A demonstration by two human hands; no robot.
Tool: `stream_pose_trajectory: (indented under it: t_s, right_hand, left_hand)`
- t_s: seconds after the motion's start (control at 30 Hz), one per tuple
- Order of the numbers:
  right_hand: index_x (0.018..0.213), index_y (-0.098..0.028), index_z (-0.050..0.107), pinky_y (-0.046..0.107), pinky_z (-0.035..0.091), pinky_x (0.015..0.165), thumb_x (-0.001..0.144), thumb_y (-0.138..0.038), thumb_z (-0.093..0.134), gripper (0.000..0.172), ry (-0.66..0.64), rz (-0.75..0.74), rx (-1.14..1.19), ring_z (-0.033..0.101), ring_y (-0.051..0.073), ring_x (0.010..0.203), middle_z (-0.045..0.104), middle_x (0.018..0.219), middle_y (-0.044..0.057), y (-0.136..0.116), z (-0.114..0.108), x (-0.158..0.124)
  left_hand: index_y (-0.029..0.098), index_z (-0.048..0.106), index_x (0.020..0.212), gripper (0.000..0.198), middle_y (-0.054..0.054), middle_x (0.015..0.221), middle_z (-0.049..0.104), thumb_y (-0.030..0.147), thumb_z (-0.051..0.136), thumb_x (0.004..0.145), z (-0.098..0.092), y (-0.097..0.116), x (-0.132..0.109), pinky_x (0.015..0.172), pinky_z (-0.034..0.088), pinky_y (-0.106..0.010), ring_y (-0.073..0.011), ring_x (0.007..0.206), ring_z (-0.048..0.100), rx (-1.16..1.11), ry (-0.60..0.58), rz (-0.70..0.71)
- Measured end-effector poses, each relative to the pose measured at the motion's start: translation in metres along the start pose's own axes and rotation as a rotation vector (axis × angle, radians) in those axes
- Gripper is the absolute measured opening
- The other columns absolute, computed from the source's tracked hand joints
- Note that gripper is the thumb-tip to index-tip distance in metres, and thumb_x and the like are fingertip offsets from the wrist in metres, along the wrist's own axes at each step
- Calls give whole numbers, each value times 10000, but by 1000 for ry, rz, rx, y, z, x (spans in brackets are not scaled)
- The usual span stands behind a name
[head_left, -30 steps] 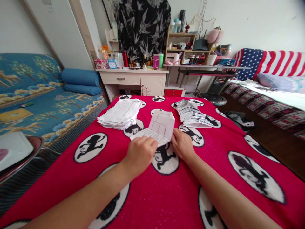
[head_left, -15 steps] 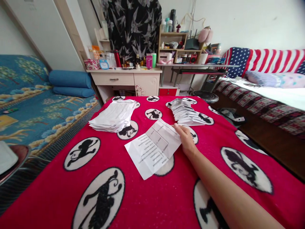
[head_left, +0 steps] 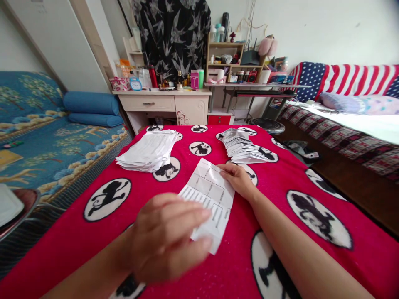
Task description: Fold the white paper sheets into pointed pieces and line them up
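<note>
A printed white paper sheet (head_left: 210, 199) lies folded lengthwise on the red blanket (head_left: 274, 199) in front of me. My left hand (head_left: 168, 238) is raised close to the camera, fingers together, pinching the sheet's near left edge. My right hand (head_left: 238, 179) presses fingers on the sheet's far right edge. A loose pile of flat printed sheets (head_left: 149, 150) lies at the back left. A fanned stack of folded papers (head_left: 243, 146) sits at the back right, just beyond my right hand.
The red blanket carries black monkey prints in white ovals. A blue patterned sofa (head_left: 46, 137) stands left, a white desk (head_left: 165, 104) and cluttered shelves (head_left: 230, 62) behind, a bed with a flag blanket (head_left: 349, 83) right. A dish (head_left: 12, 207) sits at far left.
My left hand has come back into view and taken the sheet's near edge. The sheet, which lay open and flat, is now folded over lengthwise. My right hand stayed at its far edge.
</note>
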State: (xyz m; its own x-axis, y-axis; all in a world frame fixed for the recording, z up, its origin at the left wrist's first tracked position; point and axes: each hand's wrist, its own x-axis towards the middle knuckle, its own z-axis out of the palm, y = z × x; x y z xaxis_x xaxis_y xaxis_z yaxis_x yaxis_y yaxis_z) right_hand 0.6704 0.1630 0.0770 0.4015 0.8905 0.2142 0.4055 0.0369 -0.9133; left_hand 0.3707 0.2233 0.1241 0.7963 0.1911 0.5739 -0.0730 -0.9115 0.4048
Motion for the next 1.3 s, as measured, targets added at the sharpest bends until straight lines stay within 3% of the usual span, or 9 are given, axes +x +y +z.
stream_pose_trajectory:
  t_s: [0.1, 0.23, 0.33, 0.43, 0.63, 0.83, 0.9, 1.1, 1.3]
  right_hand:
    - [1054, -175, 721, 355, 502, 857, 827, -277, 545, 306, -15, -51, -116, 671, 234, 926, 739, 1022, 50, 1, 1, 2]
    - [1040, -184, 728, 337, 500, 863, 844, -250, 527, 288, -34, -116, -126, 667, 226, 936, 736, 1029, 51, -8, 13, 0]
    - [1046, -188, 723, 321, 499, 856, 860, -211, 502, 290, -127, -192, -132, 663, 204, 928, 732, 1013, 41, -17, 28, -3]
    - [1084, -192, 705, 302, 490, 853, 854, -174, 526, 292, -186, -243, -215, 655, 183, 930, 720, 1026, 49, -21, 40, -6]
    - [1083, -193, 687, 360, 445, 950, 824, -272, 651, 273, -93, -291, -342, 610, 211, 1061, 673, 1128, 95, -51, 23, -10]
    - [1297, -243, 578, 372, 519, 870, 683, -513, 750, 692, -642, -241, -652, 636, 282, 1073, 659, 1214, 108, -116, 25, -69]
    - [1340, -202, 544, 443, 510, 902, 673, -488, 754, 756, -616, -311, -806, 583, 349, 1159, 601, 1286, 186, -117, 48, -98]
    - [1307, -96, 563, 655, 470, 846, 837, -288, 540, 509, -577, -331, -1073, 543, 460, 1172, 521, 1309, 307, -79, 118, -144]
    - [1010, -27, 704, 626, 470, 822, 801, -242, 550, 337, -561, -370, -1039, 673, 423, 878, 684, 981, 315, -106, 103, -130]
  left_hand:
    - [271, 687, 937, 270, -35, 1107, 677, 87, 503, 869, 16, -48, 34, 956, 474, -410, -195, 1076, 590, 18, -9, 160]
    - [225, 689, 1016, 237, -82, 1154, 654, 127, 533, 867, 32, -83, 42, 1035, 424, -446, -215, 1158, 550, -58, -70, 71]
    - [256, 633, 1179, 384, -97, 1385, 492, 238, 669, 797, 35, -82, 36, 1087, 377, -462, -257, 1287, 453, -17, -89, -42]
    - [269, 505, 1332, 650, -108, 1487, 346, 309, 743, 728, 36, -77, 34, 1116, 337, -487, -288, 1356, 366, 42, 20, -188]
    - [216, 615, 1197, 567, -106, 1258, 591, 385, 778, 681, 41, -90, 32, 1001, 460, -431, -271, 1174, 548, -69, -88, -345]
    - [211, 687, 1071, 423, -80, 1118, 661, 368, 776, 688, 42, -95, 31, 992, 451, -392, -233, 1067, 604, -125, -95, -300]
    - [211, 695, 1051, 393, -79, 1110, 662, 346, 777, 691, 42, -95, 31, 990, 450, -391, -225, 1053, 610, -145, -86, -304]
    - [201, 710, 1017, 362, -84, 1099, 668, 298, 790, 677, 42, -96, 31, 980, 455, -391, -219, 1037, 620, -159, -72, -309]
    - [197, 718, 1005, 349, -87, 1102, 669, 298, 787, 678, 43, -97, 30, 977, 457, -381, -218, 1039, 621, -164, -73, -305]
